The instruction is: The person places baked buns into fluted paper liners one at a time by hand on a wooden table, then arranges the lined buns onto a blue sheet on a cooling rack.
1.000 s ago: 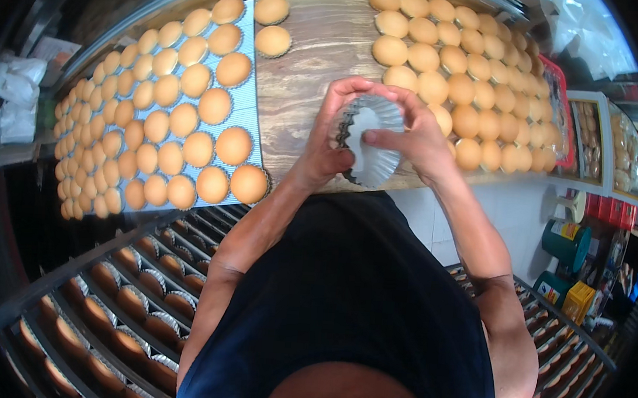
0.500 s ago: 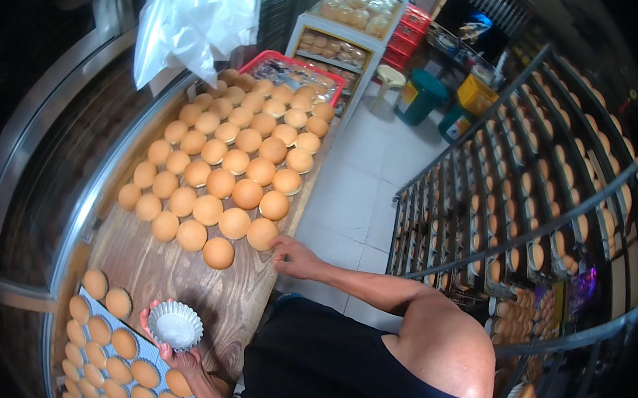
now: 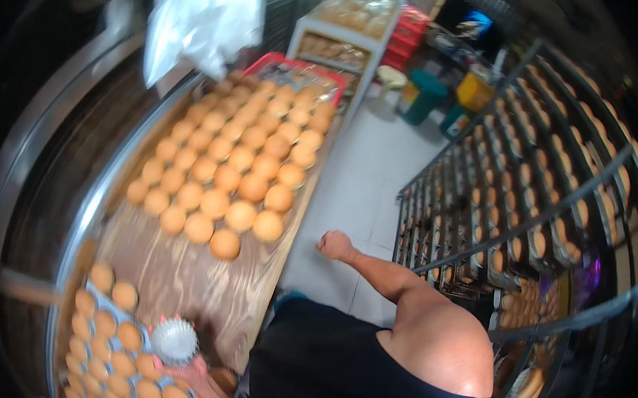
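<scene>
My left hand (image 3: 190, 372) grips a fluted round baking tin (image 3: 174, 341), its open side facing up, over the near end of the wooden table (image 3: 201, 291). Beside it at the lower left lies a blue-grey tray (image 3: 105, 302) with rows of round golden buns in fluted tins. My right hand (image 3: 336, 246) is off the table's right edge, above the floor, with its fingers curled in; no object shows in it. Round buns (image 3: 215, 203) cover the far part of the table in rows, and a single bun (image 3: 225, 244) sits nearest to me.
A tall metal rack (image 3: 496, 204) full of bun trays stands on the right. Farther back are a red tray (image 3: 334, 83), a display cabinet (image 3: 374, 55) with bagged buns, a stool (image 3: 391, 77) and a green bin (image 3: 422, 97). White plastic bags (image 3: 202, 24) hang at the upper left.
My right hand has moved away from the nearest row of buns, rightward off the table. My left hand still holds the tin, slightly lower in view. The whole view has shifted a little.
</scene>
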Action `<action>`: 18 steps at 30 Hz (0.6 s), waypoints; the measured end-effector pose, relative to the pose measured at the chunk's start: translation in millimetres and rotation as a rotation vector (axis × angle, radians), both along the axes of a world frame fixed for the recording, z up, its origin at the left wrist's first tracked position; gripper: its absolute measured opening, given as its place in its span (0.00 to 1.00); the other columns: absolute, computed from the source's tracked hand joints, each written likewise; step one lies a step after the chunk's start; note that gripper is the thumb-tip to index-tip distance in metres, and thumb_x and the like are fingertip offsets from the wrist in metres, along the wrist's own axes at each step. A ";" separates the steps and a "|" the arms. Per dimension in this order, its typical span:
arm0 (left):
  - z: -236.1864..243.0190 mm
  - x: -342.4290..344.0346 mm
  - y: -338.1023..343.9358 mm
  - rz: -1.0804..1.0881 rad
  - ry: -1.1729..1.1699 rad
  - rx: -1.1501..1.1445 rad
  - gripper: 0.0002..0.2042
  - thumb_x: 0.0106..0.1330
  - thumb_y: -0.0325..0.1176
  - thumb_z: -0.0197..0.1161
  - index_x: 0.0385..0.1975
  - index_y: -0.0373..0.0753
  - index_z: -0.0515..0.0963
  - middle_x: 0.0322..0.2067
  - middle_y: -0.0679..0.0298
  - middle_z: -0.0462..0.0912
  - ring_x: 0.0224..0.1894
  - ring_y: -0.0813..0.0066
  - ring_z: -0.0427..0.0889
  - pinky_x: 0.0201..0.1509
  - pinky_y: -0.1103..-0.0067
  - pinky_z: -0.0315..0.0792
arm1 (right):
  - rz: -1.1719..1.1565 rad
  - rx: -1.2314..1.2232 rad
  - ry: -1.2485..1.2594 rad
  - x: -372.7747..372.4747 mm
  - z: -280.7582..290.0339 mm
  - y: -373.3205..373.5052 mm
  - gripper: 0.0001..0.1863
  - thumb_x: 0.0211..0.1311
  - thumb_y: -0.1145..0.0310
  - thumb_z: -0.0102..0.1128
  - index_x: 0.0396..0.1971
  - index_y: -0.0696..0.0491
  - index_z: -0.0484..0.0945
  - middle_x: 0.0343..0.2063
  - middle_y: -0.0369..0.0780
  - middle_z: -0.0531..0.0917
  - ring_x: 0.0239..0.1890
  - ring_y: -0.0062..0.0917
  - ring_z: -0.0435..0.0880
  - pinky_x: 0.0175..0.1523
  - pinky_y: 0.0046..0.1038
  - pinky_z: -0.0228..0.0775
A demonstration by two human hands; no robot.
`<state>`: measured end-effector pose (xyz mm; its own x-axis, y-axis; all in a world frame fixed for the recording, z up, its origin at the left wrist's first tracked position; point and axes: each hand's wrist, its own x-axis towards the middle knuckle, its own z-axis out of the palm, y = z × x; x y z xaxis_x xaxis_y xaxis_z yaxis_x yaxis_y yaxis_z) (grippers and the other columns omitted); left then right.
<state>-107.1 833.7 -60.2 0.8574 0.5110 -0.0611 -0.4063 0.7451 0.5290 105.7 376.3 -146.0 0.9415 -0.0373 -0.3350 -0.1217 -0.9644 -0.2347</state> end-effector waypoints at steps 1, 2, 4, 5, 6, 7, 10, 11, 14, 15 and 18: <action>-17.2 -14.0 7.0 0.080 0.030 -0.112 0.38 0.66 0.56 0.59 0.72 0.43 0.62 0.67 0.46 0.71 0.63 0.40 0.74 0.65 0.48 0.73 | 0.019 -0.033 -0.043 -5.3 -17.9 12.7 0.16 0.56 0.58 0.62 0.31 0.55 0.89 0.31 0.51 0.88 0.41 0.50 0.87 0.52 0.43 0.80; -23.0 -21.7 14.4 0.071 0.007 -0.173 0.38 0.66 0.56 0.59 0.73 0.43 0.62 0.68 0.44 0.69 0.65 0.40 0.74 0.67 0.47 0.72 | 0.016 -0.036 0.051 -2.3 -37.6 22.0 0.15 0.56 0.59 0.62 0.30 0.55 0.88 0.34 0.53 0.87 0.39 0.51 0.87 0.47 0.43 0.81; -19.1 -28.0 8.1 0.076 -0.006 -0.050 0.37 0.67 0.55 0.57 0.71 0.38 0.63 0.67 0.44 0.70 0.66 0.46 0.72 0.70 0.51 0.68 | -0.099 0.344 0.206 -13.6 -77.1 19.5 0.20 0.66 0.56 0.56 0.50 0.52 0.81 0.41 0.44 0.86 0.37 0.41 0.87 0.44 0.43 0.80; -12.4 -31.5 -5.2 0.160 0.079 -0.077 0.36 0.69 0.55 0.52 0.70 0.36 0.64 0.67 0.44 0.71 0.67 0.49 0.72 0.70 0.53 0.68 | -0.431 0.583 0.436 -16.2 -60.4 26.0 0.28 0.72 0.51 0.52 0.64 0.51 0.73 0.51 0.40 0.84 0.40 0.36 0.86 0.46 0.46 0.78; -8.9 -34.5 -8.6 0.196 0.129 -0.075 0.33 0.71 0.54 0.47 0.70 0.36 0.65 0.66 0.44 0.72 0.67 0.52 0.73 0.70 0.55 0.68 | -0.667 0.747 0.447 -18.1 -71.1 24.6 0.31 0.74 0.48 0.48 0.68 0.53 0.68 0.57 0.42 0.79 0.43 0.38 0.84 0.49 0.49 0.76; -7.7 -36.8 -5.9 0.230 0.178 -0.062 0.33 0.72 0.55 0.45 0.70 0.38 0.65 0.68 0.46 0.70 0.68 0.50 0.72 0.71 0.54 0.66 | -0.913 0.899 0.423 -11.7 -79.8 35.7 0.34 0.76 0.45 0.43 0.71 0.54 0.62 0.63 0.45 0.74 0.47 0.40 0.83 0.52 0.52 0.75; -10.1 -58.6 13.4 0.361 0.161 -0.083 0.31 0.74 0.53 0.44 0.69 0.38 0.66 0.67 0.46 0.71 0.67 0.50 0.72 0.71 0.54 0.66 | -0.867 1.228 0.559 -17.6 -71.4 92.8 0.35 0.78 0.44 0.37 0.74 0.52 0.57 0.65 0.47 0.71 0.53 0.42 0.80 0.56 0.50 0.73; -11.2 -66.7 12.4 0.377 0.075 -0.092 0.30 0.74 0.51 0.45 0.68 0.36 0.67 0.66 0.46 0.72 0.66 0.52 0.73 0.70 0.55 0.68 | -0.968 1.378 0.658 -14.8 -62.0 106.2 0.33 0.79 0.46 0.37 0.73 0.52 0.58 0.65 0.45 0.72 0.53 0.44 0.80 0.58 0.50 0.72; -6.0 -76.2 7.9 0.514 0.082 -0.189 0.30 0.73 0.51 0.47 0.67 0.37 0.66 0.67 0.46 0.71 0.66 0.51 0.74 0.70 0.55 0.69 | -0.545 1.014 0.802 -13.5 -52.1 81.6 0.29 0.79 0.48 0.39 0.67 0.53 0.66 0.62 0.44 0.76 0.55 0.41 0.81 0.61 0.49 0.72; -3.0 -74.7 3.2 0.557 0.121 -0.183 0.30 0.73 0.51 0.47 0.67 0.37 0.66 0.67 0.46 0.71 0.66 0.51 0.74 0.70 0.55 0.69 | -0.422 0.794 0.910 -9.6 -23.9 95.5 0.26 0.77 0.51 0.45 0.65 0.54 0.69 0.59 0.44 0.78 0.53 0.40 0.82 0.59 0.46 0.74; -2.0 -76.7 -5.3 0.538 0.135 0.000 0.31 0.70 0.52 0.52 0.68 0.39 0.64 0.66 0.47 0.70 0.66 0.51 0.74 0.69 0.55 0.69 | 0.107 0.647 0.906 3.4 63.8 156.4 0.13 0.69 0.66 0.66 0.48 0.58 0.83 0.39 0.37 0.86 0.40 0.22 0.85 0.44 0.25 0.79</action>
